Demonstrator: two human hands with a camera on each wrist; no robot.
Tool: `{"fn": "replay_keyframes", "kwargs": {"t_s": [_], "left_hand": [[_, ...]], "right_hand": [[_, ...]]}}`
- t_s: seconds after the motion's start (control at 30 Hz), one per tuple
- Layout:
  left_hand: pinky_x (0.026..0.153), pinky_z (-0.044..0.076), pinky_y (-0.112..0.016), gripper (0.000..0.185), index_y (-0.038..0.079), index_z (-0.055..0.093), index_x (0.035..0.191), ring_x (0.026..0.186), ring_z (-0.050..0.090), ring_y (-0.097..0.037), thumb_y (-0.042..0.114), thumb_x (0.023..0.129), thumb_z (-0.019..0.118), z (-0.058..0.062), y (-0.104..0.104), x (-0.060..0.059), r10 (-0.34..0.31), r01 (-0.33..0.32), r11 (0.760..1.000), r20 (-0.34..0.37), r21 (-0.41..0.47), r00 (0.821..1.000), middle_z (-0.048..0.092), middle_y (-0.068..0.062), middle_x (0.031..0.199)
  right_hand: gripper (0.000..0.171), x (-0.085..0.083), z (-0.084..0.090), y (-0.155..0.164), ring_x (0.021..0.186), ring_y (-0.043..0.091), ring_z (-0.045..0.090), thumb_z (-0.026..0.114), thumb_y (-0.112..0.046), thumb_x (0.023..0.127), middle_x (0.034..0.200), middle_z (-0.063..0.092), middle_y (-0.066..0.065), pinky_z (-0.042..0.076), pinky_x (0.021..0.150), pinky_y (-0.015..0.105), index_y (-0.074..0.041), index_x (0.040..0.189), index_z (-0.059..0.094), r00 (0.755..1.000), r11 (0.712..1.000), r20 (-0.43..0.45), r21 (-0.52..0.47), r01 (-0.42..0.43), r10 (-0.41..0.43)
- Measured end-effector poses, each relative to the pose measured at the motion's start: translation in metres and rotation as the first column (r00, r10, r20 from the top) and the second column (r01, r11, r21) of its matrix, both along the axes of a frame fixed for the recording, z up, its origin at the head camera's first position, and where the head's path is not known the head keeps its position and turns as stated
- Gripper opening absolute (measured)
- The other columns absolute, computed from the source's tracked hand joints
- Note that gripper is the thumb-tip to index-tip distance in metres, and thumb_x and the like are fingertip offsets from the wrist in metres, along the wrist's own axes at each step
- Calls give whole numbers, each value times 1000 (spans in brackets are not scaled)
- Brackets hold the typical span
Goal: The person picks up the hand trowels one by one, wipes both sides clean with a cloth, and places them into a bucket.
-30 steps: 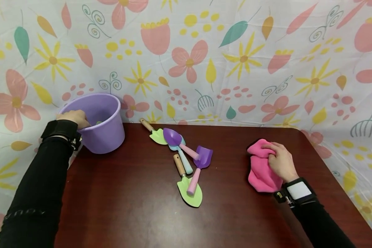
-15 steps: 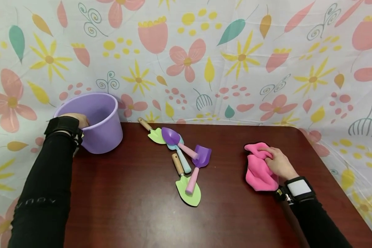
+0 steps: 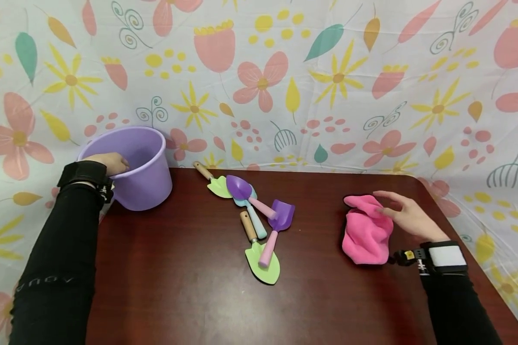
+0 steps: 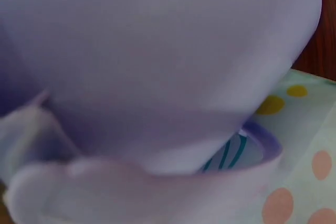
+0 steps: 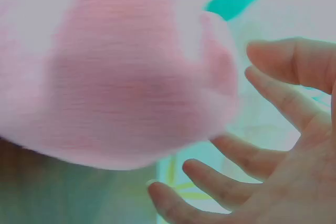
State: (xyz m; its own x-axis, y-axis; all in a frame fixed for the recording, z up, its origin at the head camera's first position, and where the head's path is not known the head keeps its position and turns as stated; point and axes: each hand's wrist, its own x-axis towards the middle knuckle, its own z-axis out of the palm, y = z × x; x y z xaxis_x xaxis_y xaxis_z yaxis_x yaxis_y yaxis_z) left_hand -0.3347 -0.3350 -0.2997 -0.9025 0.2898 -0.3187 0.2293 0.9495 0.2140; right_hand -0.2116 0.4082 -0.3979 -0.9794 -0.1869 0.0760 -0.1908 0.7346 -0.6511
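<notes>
At the far left stands a purple bucket (image 3: 142, 187). My left hand (image 3: 109, 163) is over its near rim, and the bucket hides part of the fingers. The left wrist view shows the bucket wall (image 4: 157, 66) up close; a blurred pale shape there is unclear, so I cannot tell what this hand holds. On the right lies a crumpled pink cloth (image 3: 367, 232) with a dark edge. Just beside it my right hand (image 3: 414, 218) has its fingers spread; in the right wrist view the fingers (image 5: 220, 182) are loose, holding nothing, near the blurred pink cloth (image 5: 131, 87).
Mid-table, several small garden tools lie in a heap: a green trowel (image 3: 263, 268) with a wooden handle, a second green one (image 3: 219, 187), purple scoops (image 3: 238, 187) with pink handles, and a light blue tool (image 3: 256, 220). A floral curtain (image 3: 263, 86) hangs behind the brown table (image 3: 190, 287).
My right hand has let go of the pink cloth and drawn back to the right, fingers spreading. My left hand stays at the bucket rim, with only slight movement.
</notes>
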Motion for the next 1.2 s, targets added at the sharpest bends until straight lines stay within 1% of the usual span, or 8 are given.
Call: {"fn": "replay_keyframes", "kwargs": {"t_s": [0.23, 0.33, 0.47, 0.57, 0.63, 0.93, 1.07, 1.2], "left_hand": [[83, 43, -53, 31, -3, 66, 111, 102, 54, -43, 9, 92, 45, 6, 6, 15, 52, -44, 996, -97, 83, 994, 62, -28, 111], [82, 43, -53, 33, -4, 64, 116, 102, 54, -44, 9, 93, 44, 8, 11, 22, 67, -48, 991, -154, 122, 986, 60, -30, 114], [84, 41, -54, 35, -5, 59, 122, 104, 52, -44, 11, 95, 43, 9, 20, 33, 99, -55, 983, -248, 178, 964, 57, -32, 120], [88, 38, -55, 36, -5, 57, 125, 107, 50, -44, 10, 96, 43, 10, 30, 47, 140, -57, 968, -338, 245, 931, 54, -32, 124], [87, 36, -54, 35, -3, 58, 125, 106, 48, -43, 10, 96, 42, 11, 38, 58, 178, -58, 951, -388, 303, 904, 53, -30, 126], [77, 35, -42, 32, 3, 66, 118, 80, 49, -31, 9, 97, 43, 0, 72, 96, 276, 33, 870, -540, 492, 795, 60, -19, 118], [76, 39, -40, 29, 4, 67, 117, 86, 55, -29, 11, 99, 46, -6, 92, 103, 272, 69, 844, -535, 532, 800, 63, -15, 116], [77, 41, -42, 26, 7, 67, 117, 84, 55, -27, 12, 99, 48, -16, 113, 103, 219, 76, 851, -483, 520, 848, 63, -13, 116]], "right_hand": [[48, 14, 20, -9, 99, -1, 50, 63, -19, 97, 137, 48, 23, 42, 72, 12, -6, 141, 49, 996, 999, -76, -25, 35, -37], [47, 17, 24, -18, 107, 12, 50, 62, -20, 98, 139, 47, 23, 40, 75, 15, -6, 141, 50, 995, 999, -88, -9, 49, -49], [46, 18, 25, -28, 121, 39, 42, 60, -20, 99, 140, 45, 26, 39, 88, 39, -3, 140, 48, 994, 998, -94, 18, 57, -55], [46, 20, 24, -35, 127, 47, 35, 60, -19, 99, 140, 42, 29, 33, 93, 60, 0, 139, 48, 993, 997, -99, 31, 68, -65], [47, 22, 23, -39, 128, 50, 32, 61, -19, 98, 139, 41, 31, 30, 94, 66, 1, 138, 48, 992, 996, -100, 38, 80, -76], [55, 27, 15, -44, 128, 53, 30, 67, -21, 94, 138, 38, 33, 29, 95, 70, 3, 138, 45, 992, 989, -70, 95, 111, -105], [64, 24, 15, -46, 128, 54, 28, 68, -27, 93, 141, 34, 34, 29, 94, 72, 4, 142, 40, 993, 985, -3, 127, 116, -117], [75, 19, 13, -47, 129, 55, 26, 69, -33, 92, 143, 31, 36, 28, 95, 72, 5, 145, 33, 993, 982, 47, 161, 100, -109]]}}
